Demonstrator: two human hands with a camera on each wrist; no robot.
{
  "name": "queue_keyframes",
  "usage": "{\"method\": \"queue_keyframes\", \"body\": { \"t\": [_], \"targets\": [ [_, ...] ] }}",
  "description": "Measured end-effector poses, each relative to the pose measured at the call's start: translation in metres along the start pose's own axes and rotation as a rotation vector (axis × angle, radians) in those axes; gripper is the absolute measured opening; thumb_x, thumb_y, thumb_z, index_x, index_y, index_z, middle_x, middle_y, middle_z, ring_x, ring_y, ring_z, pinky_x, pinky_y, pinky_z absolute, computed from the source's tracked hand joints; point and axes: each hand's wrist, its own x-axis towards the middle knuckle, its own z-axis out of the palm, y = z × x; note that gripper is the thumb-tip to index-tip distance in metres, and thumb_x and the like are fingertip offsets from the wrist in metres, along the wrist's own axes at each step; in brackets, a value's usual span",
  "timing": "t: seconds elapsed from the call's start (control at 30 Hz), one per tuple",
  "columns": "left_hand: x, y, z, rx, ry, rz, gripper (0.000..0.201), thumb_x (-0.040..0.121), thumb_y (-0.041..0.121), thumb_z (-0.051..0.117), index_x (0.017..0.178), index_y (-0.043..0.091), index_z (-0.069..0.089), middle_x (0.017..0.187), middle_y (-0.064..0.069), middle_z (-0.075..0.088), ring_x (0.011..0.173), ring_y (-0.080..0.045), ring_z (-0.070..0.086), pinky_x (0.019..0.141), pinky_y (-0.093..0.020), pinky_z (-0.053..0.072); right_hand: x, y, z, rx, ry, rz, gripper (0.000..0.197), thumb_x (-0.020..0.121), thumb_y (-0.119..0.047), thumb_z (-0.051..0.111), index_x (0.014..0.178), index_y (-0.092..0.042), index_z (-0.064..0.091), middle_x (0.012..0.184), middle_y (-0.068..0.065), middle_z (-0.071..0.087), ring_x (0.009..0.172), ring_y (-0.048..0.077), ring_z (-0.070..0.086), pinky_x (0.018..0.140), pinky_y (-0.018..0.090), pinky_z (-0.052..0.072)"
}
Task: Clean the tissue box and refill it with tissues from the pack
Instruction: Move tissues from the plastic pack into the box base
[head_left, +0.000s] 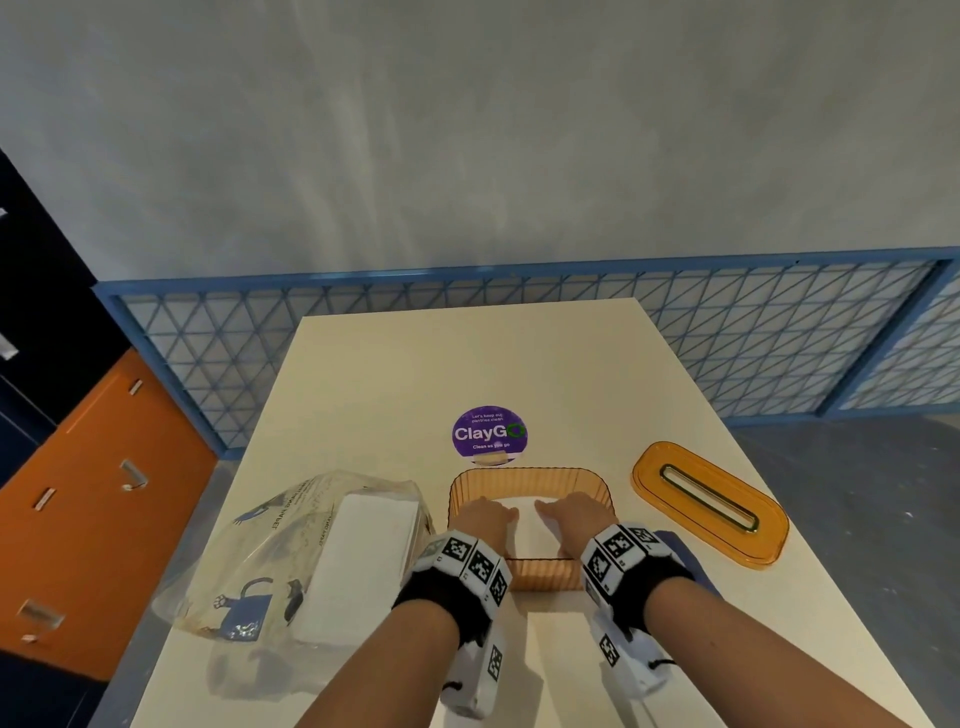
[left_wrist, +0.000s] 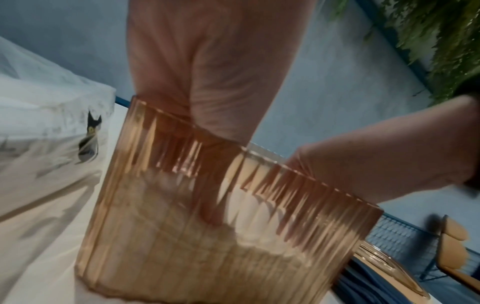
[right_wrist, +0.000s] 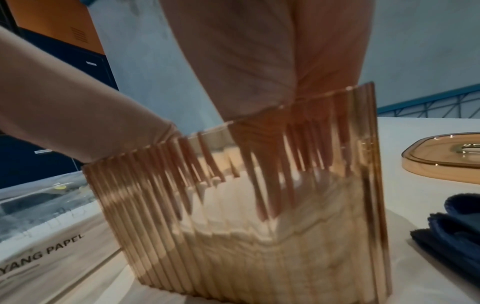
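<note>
An amber ribbed tissue box (head_left: 524, 477) stands open on the table in front of me. A white stack of tissues (head_left: 527, 525) lies inside it. Both hands reach into the box from the near side. My left hand (head_left: 488, 517) and right hand (head_left: 569, 514) lie with straight fingers on top of the stack. In the wrist views the left hand (left_wrist: 207, 82) and right hand (right_wrist: 272, 61) dip behind the box wall (left_wrist: 207, 257) (right_wrist: 259, 257), their fingertips blurred through the ribs. The tissue pack (head_left: 311, 551), clear plastic with white tissues inside, lies to the left.
The amber lid (head_left: 709, 501) with its slot lies flat to the right of the box. A blue cloth (right_wrist: 454, 226) sits under my right wrist by the box. A purple round sticker (head_left: 488, 434) is on the table behind the box. Orange drawers (head_left: 93, 519) stand left.
</note>
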Motion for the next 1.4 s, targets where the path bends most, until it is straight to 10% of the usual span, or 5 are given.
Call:
{"method": "queue_keyframes", "body": {
  "t": [0.23,0.43,0.5,0.73,1.4],
  "targets": [
    [-0.006,0.0,0.003,-0.135,0.141,-0.009,0.045,0.096,0.011,0.046,0.141,0.009,0.04,0.142,-0.015,0.043,0.133,-0.028,0.041,0.109,-0.035,0.036,-0.003,0.003,-0.003,-0.001,0.043,-0.014,0.05,0.094,-0.013,0.051,0.141,-0.01,0.037,0.139,0.017,0.046,0.128,0.031,0.045,0.102,0.036,0.042],
    [-0.026,-0.035,0.011,-0.672,0.94,-0.046,0.029,0.093,0.008,0.047,0.119,0.01,0.06,0.12,-0.005,0.057,0.115,-0.02,0.048,0.09,-0.02,0.035,-0.014,0.026,0.01,0.277,0.644,0.053,0.034,0.096,-0.013,0.042,0.126,-0.016,0.056,0.12,0.004,0.058,0.113,0.023,0.049,0.091,0.032,0.043],
    [-0.034,-0.056,0.019,-0.731,1.026,-0.216,0.029,0.094,0.008,0.046,0.119,0.008,0.059,0.122,-0.009,0.056,0.117,-0.024,0.045,0.089,-0.025,0.035,-0.018,0.036,0.015,0.3,0.682,0.118,0.036,0.096,-0.013,0.041,0.131,-0.015,0.051,0.123,0.006,0.057,0.113,0.024,0.049,0.093,0.031,0.042],
    [-0.029,-0.083,0.065,-0.424,0.486,-0.597,0.056,0.092,0.045,0.044,0.136,0.012,0.032,0.136,-0.01,0.037,0.125,-0.028,0.038,0.097,-0.039,0.042,-0.015,0.041,0.02,0.501,0.388,0.237,0.053,0.097,-0.002,0.031,0.148,-0.008,0.02,0.12,0.018,0.059,0.11,0.028,0.054,0.079,0.03,0.04],
    [-0.026,-0.077,0.078,-0.245,0.467,-0.616,0.043,0.095,0.014,0.038,0.136,0.017,0.029,0.137,-0.006,0.034,0.125,-0.023,0.038,0.092,-0.035,0.043,-0.021,0.041,0.019,0.496,0.348,0.246,0.054,0.099,-0.007,0.033,0.15,-0.014,0.017,0.123,0.018,0.06,0.114,0.03,0.055,0.09,0.03,0.044]
  ]
}}
